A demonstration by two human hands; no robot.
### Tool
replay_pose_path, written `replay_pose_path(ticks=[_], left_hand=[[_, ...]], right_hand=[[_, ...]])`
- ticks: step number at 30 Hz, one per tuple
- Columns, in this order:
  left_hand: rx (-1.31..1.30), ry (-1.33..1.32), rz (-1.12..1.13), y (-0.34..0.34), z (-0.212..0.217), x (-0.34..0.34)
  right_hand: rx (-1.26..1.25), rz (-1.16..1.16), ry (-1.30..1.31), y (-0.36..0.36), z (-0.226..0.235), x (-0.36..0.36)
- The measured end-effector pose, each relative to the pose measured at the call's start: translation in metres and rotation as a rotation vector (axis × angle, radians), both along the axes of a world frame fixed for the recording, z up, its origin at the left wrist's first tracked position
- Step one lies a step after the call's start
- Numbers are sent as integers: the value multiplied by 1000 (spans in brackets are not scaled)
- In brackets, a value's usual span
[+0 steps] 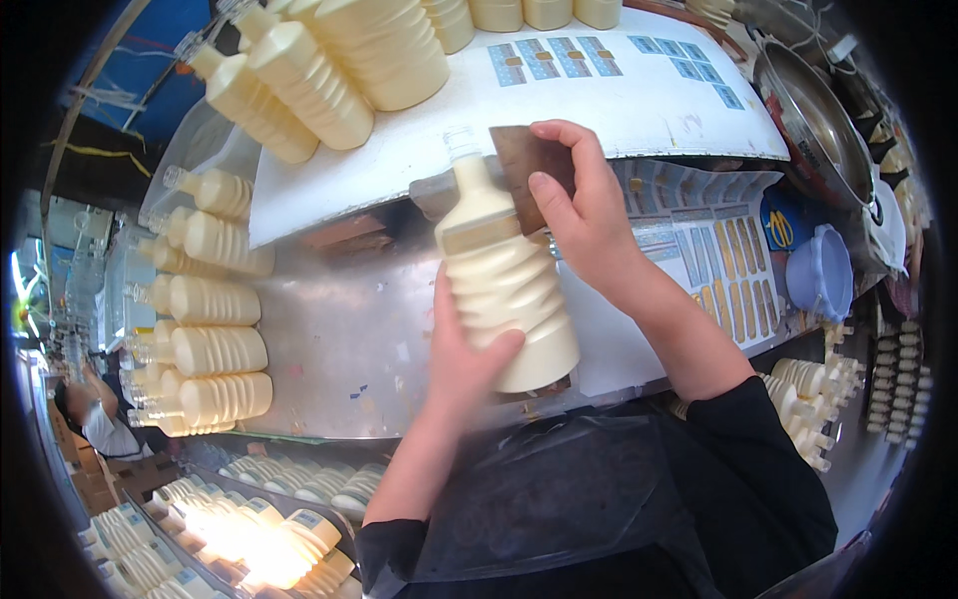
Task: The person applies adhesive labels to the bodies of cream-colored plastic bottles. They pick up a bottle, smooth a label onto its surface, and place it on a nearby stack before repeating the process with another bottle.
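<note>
Metal worktable [329,329] before you, one cream bottle [507,290] tilted over it.
Your left hand [464,349] is clamped around the bottle's lower body; your right hand [587,205] pinches one flat brown plate [527,165] beside its shoulder. Four blue labels [539,57] form a row on the white board [679,125] beyond; one lilac bucket [820,275] stands to your right.

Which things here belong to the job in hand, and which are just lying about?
Job: cream bottle, in the left hand; brown flat piece, in the right hand; probably the label sheets.

Apparently just lying about: lilac bucket; large metal pan.
</note>
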State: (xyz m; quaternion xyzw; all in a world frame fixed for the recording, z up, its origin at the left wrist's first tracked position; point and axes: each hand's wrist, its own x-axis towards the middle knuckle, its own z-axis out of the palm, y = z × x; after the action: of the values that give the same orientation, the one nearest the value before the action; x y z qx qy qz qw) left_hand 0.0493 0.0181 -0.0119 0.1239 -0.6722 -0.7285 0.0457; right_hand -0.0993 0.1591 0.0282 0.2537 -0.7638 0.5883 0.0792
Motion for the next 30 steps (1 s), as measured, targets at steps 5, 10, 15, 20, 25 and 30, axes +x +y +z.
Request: replay_pose_path(ticks=[5,10,15,20,25,30], left_hand=[[7,9,6,7,14,-3],[-231,13,28,14,27,-4],[-429,73,106,26,42,-4],[-556,-53,-58,18,37,-6],[-546,8,155,23,24,2],[-763,5,-12,5,30,-8]], right_hand=[[122,-78,18,-9,0,2],[311,-78,131,-34,23,15],[467,-29,162,-67,33,28],[607,-15,302,-86,33,35],[553,-33,309,-59,35,30],[313,-73,256,-11,6,5]])
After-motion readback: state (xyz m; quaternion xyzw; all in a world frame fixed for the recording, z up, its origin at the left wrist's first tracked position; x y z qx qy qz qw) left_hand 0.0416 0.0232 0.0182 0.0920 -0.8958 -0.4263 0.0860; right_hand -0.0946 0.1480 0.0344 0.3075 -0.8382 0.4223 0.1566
